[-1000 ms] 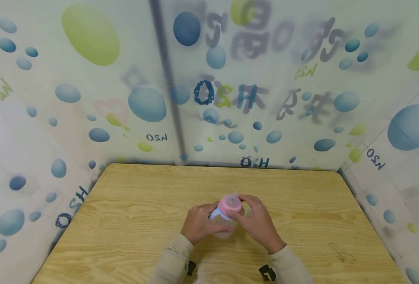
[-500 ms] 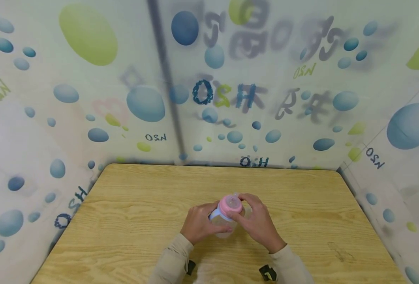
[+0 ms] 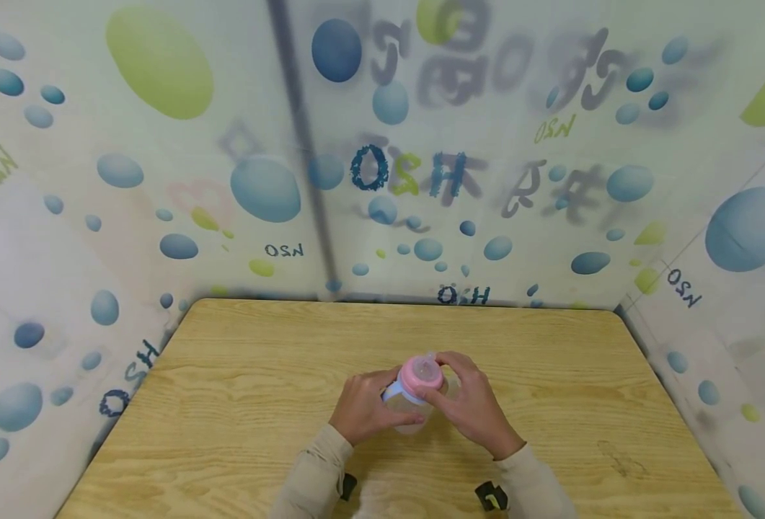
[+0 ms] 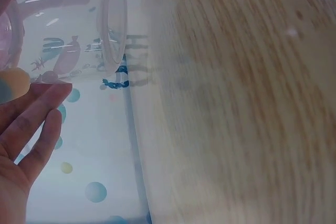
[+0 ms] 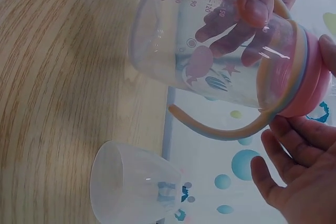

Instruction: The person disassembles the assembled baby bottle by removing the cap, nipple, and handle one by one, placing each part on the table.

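Observation:
A clear baby bottle [image 5: 163,35] with printed measuring marks is held just above the wooden table. My left hand [image 3: 364,409] grips its body, thumb across the near side. Around the pink screw collar [image 3: 413,380], my right hand [image 3: 478,409] has its thumb on the near side and its fingers on the far side. A clear teat [image 3: 426,366] sticks up from the collar. Curved two-tone handles [image 5: 223,132] extend from the bottle's neck. In the left wrist view the bottle's round base [image 4: 113,19] shows at the top.
A translucent dome-shaped cap [image 5: 123,182] stands on the table behind the bottle. The wooden table [image 3: 259,360] meets a wall [image 3: 356,216] printed with blue and green dots at its far edge. Dark bands [image 3: 489,496] lie beside both cuffs.
The hands and the bottle hold almost the same position. The head view has shifted only slightly.

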`<move>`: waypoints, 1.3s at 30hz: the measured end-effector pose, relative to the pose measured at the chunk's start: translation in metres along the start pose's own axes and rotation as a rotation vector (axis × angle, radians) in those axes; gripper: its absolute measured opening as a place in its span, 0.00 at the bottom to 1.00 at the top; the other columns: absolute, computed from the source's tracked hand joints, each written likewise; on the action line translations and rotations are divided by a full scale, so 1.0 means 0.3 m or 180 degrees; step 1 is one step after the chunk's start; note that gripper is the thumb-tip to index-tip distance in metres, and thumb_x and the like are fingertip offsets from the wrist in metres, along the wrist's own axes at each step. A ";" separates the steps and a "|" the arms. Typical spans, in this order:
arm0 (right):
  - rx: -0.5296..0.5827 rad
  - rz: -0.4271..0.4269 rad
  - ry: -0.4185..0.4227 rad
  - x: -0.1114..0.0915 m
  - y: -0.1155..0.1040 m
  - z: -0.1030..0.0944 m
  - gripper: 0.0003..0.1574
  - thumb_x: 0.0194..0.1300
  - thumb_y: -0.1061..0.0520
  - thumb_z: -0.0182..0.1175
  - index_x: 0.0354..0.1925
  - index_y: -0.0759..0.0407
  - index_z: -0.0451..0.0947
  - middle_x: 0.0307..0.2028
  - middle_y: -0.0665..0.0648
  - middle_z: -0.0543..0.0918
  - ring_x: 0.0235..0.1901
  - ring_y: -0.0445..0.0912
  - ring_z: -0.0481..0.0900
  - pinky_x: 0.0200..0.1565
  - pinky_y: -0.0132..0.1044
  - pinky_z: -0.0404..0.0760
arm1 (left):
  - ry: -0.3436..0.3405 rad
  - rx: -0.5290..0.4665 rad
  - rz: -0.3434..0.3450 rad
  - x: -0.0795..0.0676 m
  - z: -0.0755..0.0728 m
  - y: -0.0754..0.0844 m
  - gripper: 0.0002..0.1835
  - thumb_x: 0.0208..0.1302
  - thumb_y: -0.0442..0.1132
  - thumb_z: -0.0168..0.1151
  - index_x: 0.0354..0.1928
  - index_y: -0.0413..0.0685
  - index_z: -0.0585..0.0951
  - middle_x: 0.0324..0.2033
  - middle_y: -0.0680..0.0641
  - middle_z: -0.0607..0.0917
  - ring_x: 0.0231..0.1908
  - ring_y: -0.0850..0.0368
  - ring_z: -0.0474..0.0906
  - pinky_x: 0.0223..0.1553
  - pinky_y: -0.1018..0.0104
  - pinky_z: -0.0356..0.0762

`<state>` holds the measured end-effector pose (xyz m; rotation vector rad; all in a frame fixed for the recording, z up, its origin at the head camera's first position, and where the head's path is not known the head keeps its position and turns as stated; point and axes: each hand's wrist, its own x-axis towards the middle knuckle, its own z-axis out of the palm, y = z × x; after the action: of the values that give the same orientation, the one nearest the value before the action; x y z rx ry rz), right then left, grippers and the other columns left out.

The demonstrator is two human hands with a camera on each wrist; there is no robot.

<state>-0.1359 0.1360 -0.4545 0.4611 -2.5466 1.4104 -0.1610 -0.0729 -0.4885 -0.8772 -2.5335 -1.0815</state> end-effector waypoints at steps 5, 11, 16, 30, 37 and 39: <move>0.0081 -0.0117 -0.0157 0.000 -0.008 -0.014 0.30 0.59 0.46 0.72 0.57 0.51 0.78 0.57 0.52 0.79 0.61 0.52 0.73 0.59 0.62 0.71 | -0.0085 -0.0175 -0.0072 -0.002 -0.003 -0.002 0.39 0.44 0.61 0.79 0.56 0.48 0.84 0.39 0.53 0.89 0.29 0.66 0.82 0.26 0.77 0.73; 0.0108 -0.0228 -0.0308 -0.005 -0.002 -0.025 0.32 0.62 0.48 0.70 0.62 0.55 0.75 0.61 0.56 0.77 0.63 0.55 0.72 0.60 0.64 0.69 | -0.0132 -0.0247 -0.0075 -0.006 -0.004 -0.006 0.40 0.44 0.62 0.78 0.57 0.47 0.83 0.41 0.52 0.89 0.29 0.60 0.84 0.26 0.77 0.72; 0.0209 -0.0276 -0.0374 -0.010 0.004 -0.029 0.33 0.63 0.53 0.70 0.64 0.58 0.73 0.62 0.60 0.76 0.64 0.57 0.71 0.60 0.65 0.68 | -0.0160 -0.0271 -0.0038 -0.007 -0.005 -0.008 0.40 0.45 0.63 0.77 0.57 0.47 0.83 0.41 0.51 0.89 0.31 0.57 0.85 0.28 0.76 0.74; 0.0650 -0.0378 -0.0472 -0.008 0.013 -0.023 0.33 0.62 0.64 0.67 0.64 0.55 0.73 0.61 0.59 0.77 0.62 0.55 0.72 0.60 0.67 0.66 | -0.0136 -0.0278 0.0114 -0.008 -0.007 0.002 0.39 0.43 0.60 0.80 0.57 0.48 0.83 0.40 0.53 0.89 0.32 0.67 0.82 0.30 0.77 0.74; 0.0875 -0.0425 -0.0601 -0.004 0.007 -0.028 0.35 0.60 0.70 0.62 0.64 0.53 0.72 0.59 0.52 0.78 0.61 0.49 0.72 0.58 0.62 0.67 | -0.0173 -0.0361 0.0148 -0.010 -0.007 0.003 0.40 0.41 0.58 0.81 0.59 0.49 0.83 0.45 0.53 0.89 0.38 0.66 0.83 0.35 0.75 0.78; 0.0862 -0.0424 -0.0615 -0.004 0.006 -0.030 0.36 0.59 0.71 0.61 0.64 0.52 0.72 0.59 0.51 0.78 0.60 0.48 0.72 0.57 0.58 0.68 | -0.0180 -0.0359 0.0160 -0.011 -0.006 0.003 0.41 0.41 0.58 0.81 0.59 0.49 0.82 0.45 0.53 0.88 0.39 0.66 0.83 0.35 0.74 0.78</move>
<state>-0.1352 0.1448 -0.4516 0.8328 -2.4181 1.7430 -0.1580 -0.0751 -0.4883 -1.0087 -2.5016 -1.2105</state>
